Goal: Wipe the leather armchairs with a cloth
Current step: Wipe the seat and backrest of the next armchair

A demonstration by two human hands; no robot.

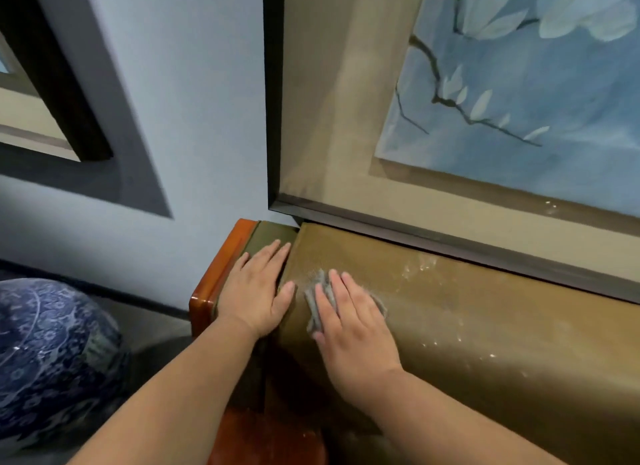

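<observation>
Our right hand (349,321) presses the grey cloth (320,291) flat, fingers spread, on the armchair's leather backrest top (485,326). That backrest runs long to the cloth's right, unwiped. Our left hand (256,291) rests flat just left of the cloth, so the right leads.

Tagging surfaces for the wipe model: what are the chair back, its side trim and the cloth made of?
Chair back: olive-tan leather or leatherette, fine grain, soft sheen. Side trim: reddish wood, glossy lacquer with highlights. Cloth: grey, fuzzy, likely microfibre.
</observation>
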